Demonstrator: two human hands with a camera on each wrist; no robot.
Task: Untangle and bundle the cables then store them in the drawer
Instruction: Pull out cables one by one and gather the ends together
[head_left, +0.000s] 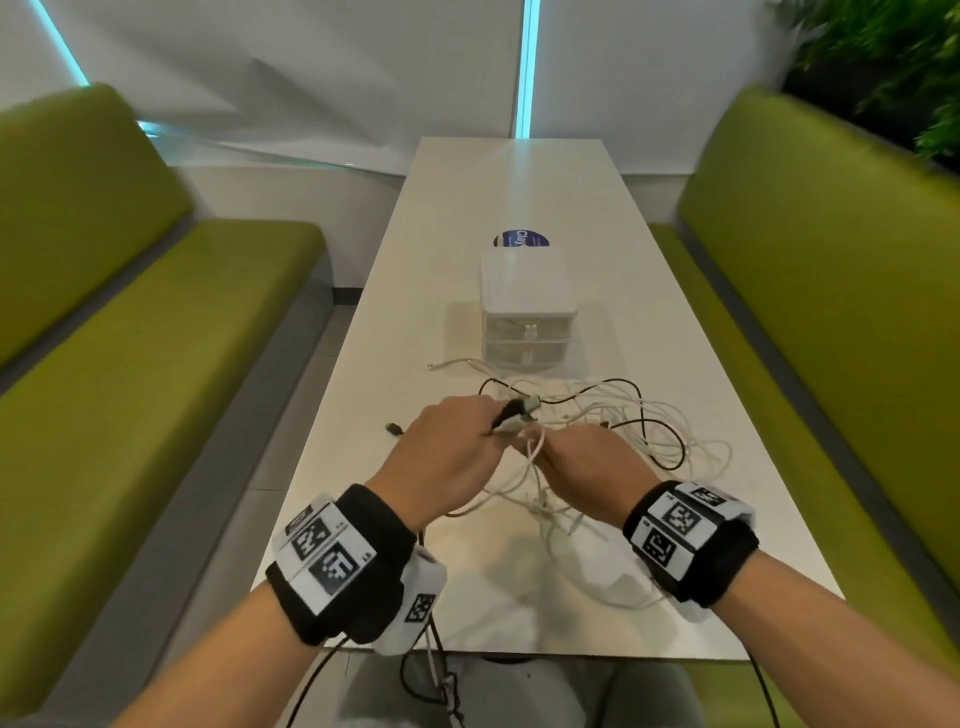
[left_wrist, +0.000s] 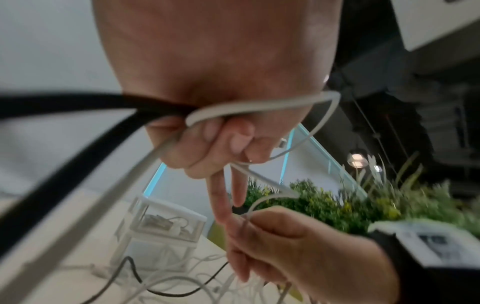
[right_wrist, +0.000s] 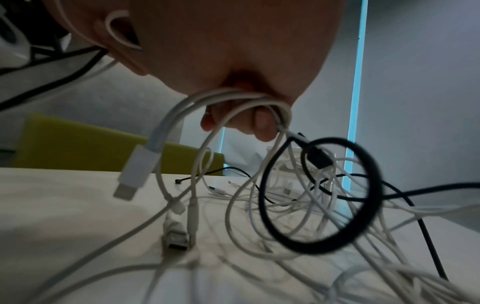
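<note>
- Left hand (head_left: 451, 451): raised above the desk (head_left: 519, 197), fingers (left_wrist: 221, 142) clenched on white and black cables.
- Cable tangle (head_left: 613, 441): lies on the near desk, mostly right of centre.
- Right hand (head_left: 582, 467): fingers (right_wrist: 262, 125) grasping looped white strands.
- Drawer unit (head_left: 527, 312): beyond the tangle, drawers closed.

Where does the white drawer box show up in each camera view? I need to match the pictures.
Head: drawer box at mid-table, beyond both hands.
Left wrist: lower middle, left of the right hand.
Right wrist: barely visible behind the cable tangle, right of centre.
Shared landmark: the cable tangle in front of the box.
</note>
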